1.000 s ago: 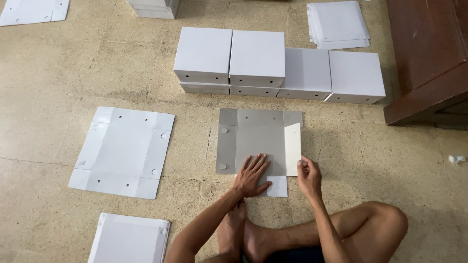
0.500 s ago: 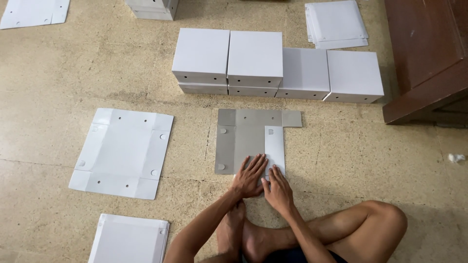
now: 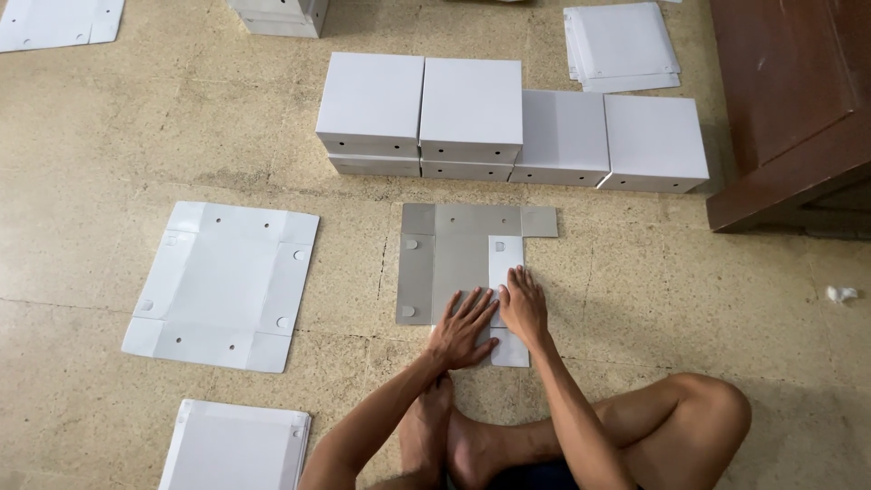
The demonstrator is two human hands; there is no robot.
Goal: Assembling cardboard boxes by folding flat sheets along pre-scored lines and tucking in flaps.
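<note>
Currently both hands press flat, fingers spread and holding nothing, on the grey box blank (image 3: 458,263) lying on the floor at 12 o'clock from the person: left hand (image 3: 463,328), right hand (image 3: 523,307) on its folded-over white flap (image 3: 505,259). Finished boxes (image 3: 508,122) sit beyond; flat blanks (image 3: 222,281) at 9 o'clock remain, apparently unfolded.
</note>
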